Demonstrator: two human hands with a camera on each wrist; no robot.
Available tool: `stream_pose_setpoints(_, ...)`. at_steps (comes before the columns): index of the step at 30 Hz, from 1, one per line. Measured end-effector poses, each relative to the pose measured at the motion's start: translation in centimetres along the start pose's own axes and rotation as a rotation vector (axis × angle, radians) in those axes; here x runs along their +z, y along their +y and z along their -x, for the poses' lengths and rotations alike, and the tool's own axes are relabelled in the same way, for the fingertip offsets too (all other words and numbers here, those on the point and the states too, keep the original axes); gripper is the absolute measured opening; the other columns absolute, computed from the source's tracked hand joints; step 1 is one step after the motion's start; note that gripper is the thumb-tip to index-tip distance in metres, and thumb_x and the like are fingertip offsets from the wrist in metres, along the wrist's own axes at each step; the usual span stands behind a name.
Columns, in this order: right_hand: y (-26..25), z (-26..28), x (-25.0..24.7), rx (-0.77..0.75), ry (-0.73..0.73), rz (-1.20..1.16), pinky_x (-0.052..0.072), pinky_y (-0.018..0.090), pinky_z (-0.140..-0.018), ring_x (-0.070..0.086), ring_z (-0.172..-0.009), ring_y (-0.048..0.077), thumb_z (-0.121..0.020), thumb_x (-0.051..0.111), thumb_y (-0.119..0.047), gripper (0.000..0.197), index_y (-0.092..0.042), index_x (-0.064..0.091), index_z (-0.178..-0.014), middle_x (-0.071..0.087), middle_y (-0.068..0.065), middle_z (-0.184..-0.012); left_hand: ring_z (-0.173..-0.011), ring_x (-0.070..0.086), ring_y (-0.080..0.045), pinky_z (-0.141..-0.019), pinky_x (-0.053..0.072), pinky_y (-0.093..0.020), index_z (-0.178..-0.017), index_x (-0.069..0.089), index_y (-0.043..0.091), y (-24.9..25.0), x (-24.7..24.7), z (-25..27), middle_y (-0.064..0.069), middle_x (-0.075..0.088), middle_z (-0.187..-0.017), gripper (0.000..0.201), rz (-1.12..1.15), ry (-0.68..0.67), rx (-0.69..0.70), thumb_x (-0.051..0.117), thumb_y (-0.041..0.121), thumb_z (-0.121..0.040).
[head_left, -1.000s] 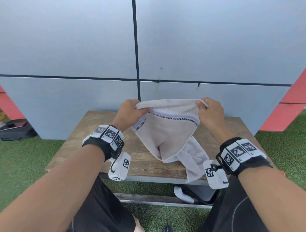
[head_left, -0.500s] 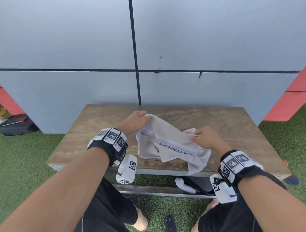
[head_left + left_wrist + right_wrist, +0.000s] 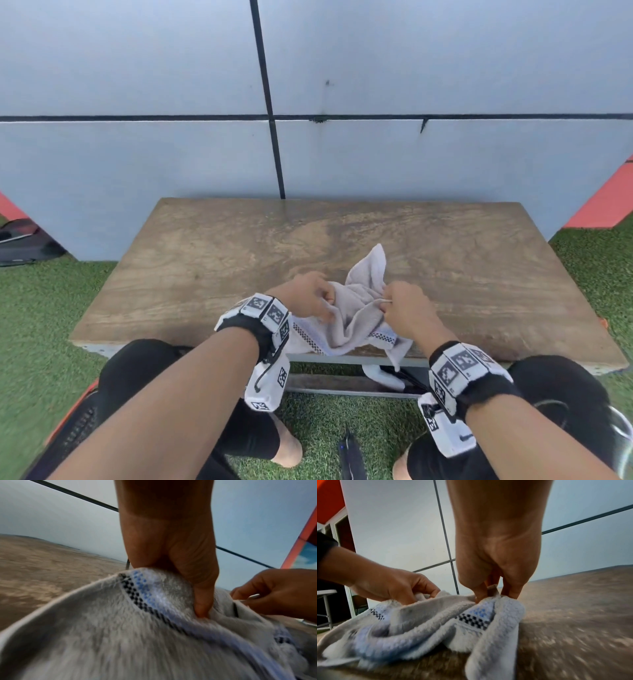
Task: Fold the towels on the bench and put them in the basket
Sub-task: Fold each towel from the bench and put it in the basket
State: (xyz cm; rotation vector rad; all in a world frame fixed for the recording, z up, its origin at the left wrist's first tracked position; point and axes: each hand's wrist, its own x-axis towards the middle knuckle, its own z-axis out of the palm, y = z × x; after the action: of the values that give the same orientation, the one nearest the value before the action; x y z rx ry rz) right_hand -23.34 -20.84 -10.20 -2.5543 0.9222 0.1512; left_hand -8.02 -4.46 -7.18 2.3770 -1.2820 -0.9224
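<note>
Both hands pinch seemingly fluffy, crumpled towel.

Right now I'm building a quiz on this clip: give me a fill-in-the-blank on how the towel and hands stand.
1. The towel lies crumpled on the wooden ____.
2. The left hand and the right hand both ____ the towel.
3. The towel's woven band is checked in black and ____.
4. One corner of the towel hangs over the bench's ____ edge.

Missing words: bench; grip; blue; near
</note>
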Motion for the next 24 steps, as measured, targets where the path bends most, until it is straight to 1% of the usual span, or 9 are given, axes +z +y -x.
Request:
stream_pose_setpoints(2, -0.1, -0.9, -0.2, -0.066, -0.013, -0.025, 0.028, 0.027, -0.045, 0.043, -0.053, 0.015, -0.09, 0.059, -0.016, 0.039, -0.012, 0.038, -0.057, 0.046, 0.002, -0.058, -0.1, 0.053, -0.019, -0.083, 0.045, -0.034, -0.076, 0.06, 0.018, 0.0, 0.5, -0.6, -0.001, 0.058, -0.113, 0.02, 0.002, 0.014, 0.032, 0.078, 0.022, -0.078)
stream_pose_setpoints(4, -0.5, -1.9, -1.1, -0.13, -0.007, -0.046, 0.029, 0.031, -0.049, 0.041, -0.052, 0.02, -0.088, 0.06, -0.013, 0.041, -0.01, 0.035, -0.055, 0.043, 0.006, -0.056, -0.068, 0.047, -0.012, -0.061, 0.038, -0.027, -0.072, 0.058, 0.016, 0.0, 0.0, -1.1, 0.004, 0.056, -0.079, 0.021, 0.055, 0.04, 0.064, 0.078, 0.02, -0.075)
stream_pose_setpoints(7, -2.0, -4.6, -3.9, -0.228, 0.07, -0.081, 0.031, 0.035, -0.054, 0.047, -0.059, 0.029, -0.082, 0.058, -0.01, 0.037, -0.011, 0.035, -0.054, 0.046, 0.01, -0.058, -0.056, 0.035, -0.008, -0.056, 0.033, -0.021, -0.066, 0.057, 0.009, 0.3, -2.5, -2.1, 0.009, 0.044, -0.06, 0.021, 0.134, 0.115, 0.15, 0.075, 0.017, -0.075)
stream_pose_setpoints(10, -4.3, -8.9, -7.9, -0.317, 0.212, -0.12, 0.04, 0.037, -0.06, 0.056, -0.07, 0.034, -0.078, 0.056, -0.013, 0.023, -0.006, 0.049, -0.057, 0.059, 0.011, -0.068, -0.053, 0.034, -0.004, -0.052, 0.032, -0.017, -0.068, 0.059, 0.003, 1.2, -7.1, -3.8, 0.007, 0.047, -0.06, 0.024, 0.224, 0.297, 0.182, 0.077, 0.015, -0.076)
stream_pose_setpoints(12, -6.1, -12.4, -11.0, -0.36, 0.303, -0.183, 0.037, 0.038, -0.061, 0.057, -0.072, 0.034, -0.081, 0.058, -0.01, 0.022, -0.003, 0.055, -0.061, 0.061, 0.013, -0.07, -0.051, 0.038, -0.002, -0.051, 0.033, -0.016, -0.066, 0.06, 0.006, 1.7, -10.9, -5.2, 0.008, 0.05, -0.059, 0.026, 0.247, 0.432, 0.145, 0.08, 0.019, -0.076)
stream_pose_setpoints(16, -8.1, -18.0, -16.9, -0.37, 0.451, -0.217, 0.034, 0.032, -0.063, 0.057, -0.075, 0.027, -0.09, 0.055, -0.013, 0.021, -0.006, 0.064, -0.073, 0.066, 0.01, -0.078, -0.053, 0.033, -0.015, -0.047, 0.029, -0.026, -0.06, 0.058, 0.007, 1.2, -18.0, -7.6, -0.003, 0.039, -0.058, 0.031, 0.189, 0.676, -0.006, 0.076, 0.025, -0.079)
stream_pose_setpoints(18, -7.9, -19.6, -19.0, -0.36, 0.525, -0.255, 0.033, 0.027, -0.064, 0.059, -0.075, 0.025, -0.092, 0.057, -0.014, 0.019, -0.006, 0.07, -0.08, 0.067, 0.009, -0.075, -0.053, 0.025, -0.019, -0.049, 0.022, -0.028, -0.055, 0.045, 0.01, 0.3, -20.6, -8.2, -0.006, 0.029, -0.056, 0.038, 0.143, 0.812, -0.041, 0.069, 0.024, -0.082)
stream_pose_setpoints(21, -7.0, -21.0, -20.7, -0.324, 0.633, -0.277, 0.026, 0.025, -0.061, 0.053, -0.068, 0.029, -0.09, 0.063, -0.019, 0.02, -0.012, 0.067, -0.071, 0.056, 0.008, -0.06, -0.048, 0.027, -0.02, -0.049, 0.027, -0.026, -0.05, 0.037, 0.011, -1.3, -23.3, -8.6, -0.004, 0.031, -0.052, 0.048, 0.063, 0.978, -0.106, 0.063, 0.029, -0.086)
stream_pose_setpoints(24, -6.8, -22.1, -21.0, -0.271, 0.651, -0.248, 0.028, 0.028, -0.064, 0.052, -0.075, 0.028, -0.092, 0.062, -0.03, 0.027, -0.016, 0.061, -0.069, 0.054, 0.004, -0.064, -0.065, 0.047, -0.027, -0.062, 0.042, -0.033, -0.071, 0.048, 0.013, -1.9, -24.4, -9.3, -0.006, 0.048, -0.082, 0.037, -0.07, 0.975, -0.151, 0.058, 0.042, -0.093)
